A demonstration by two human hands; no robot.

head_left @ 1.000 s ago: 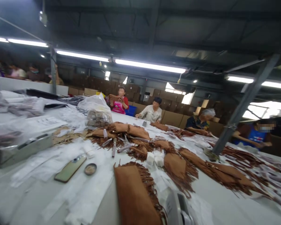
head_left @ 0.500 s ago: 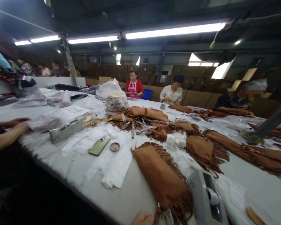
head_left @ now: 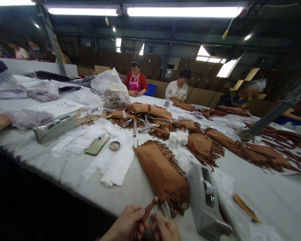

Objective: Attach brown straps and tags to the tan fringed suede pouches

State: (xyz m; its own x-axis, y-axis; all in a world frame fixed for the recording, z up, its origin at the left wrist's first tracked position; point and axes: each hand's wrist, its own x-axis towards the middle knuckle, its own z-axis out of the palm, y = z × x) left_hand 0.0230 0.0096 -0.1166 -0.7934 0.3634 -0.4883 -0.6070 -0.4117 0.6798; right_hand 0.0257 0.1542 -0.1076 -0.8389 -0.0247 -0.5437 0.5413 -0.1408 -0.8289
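Observation:
A brown suede-like bag with fringe [head_left: 160, 169] lies at the table's near edge. From its near corner, at a small gold-coloured fitting, hangs a brown tassel [head_left: 149, 208]. My left hand [head_left: 129, 222] is closed round the tassel, thumb on top. Close beside it, my right hand [head_left: 165, 228] has its fingers pinched together near the tassel's lower end; whatever they hold is hidden. A clear plastic strip [head_left: 166, 210] shows under the bag's corner. Right of the bag stands a grey tape dispenser [head_left: 207, 201].
White tissue strips [head_left: 120, 167], a phone [head_left: 97, 145] and a small round tin [head_left: 114, 145] lie left of the bag. More fringed bags [head_left: 200, 147] spread beyond. A second tape dispenser [head_left: 55, 128] stands at left. Co-workers sit across the table; another person's hand [head_left: 1, 121] touches plastic at far left.
The camera view has tilted down and shifted right. My left hand has come further into view, and my right hand has appeared beside it at the tassel. The bag stays on the table.

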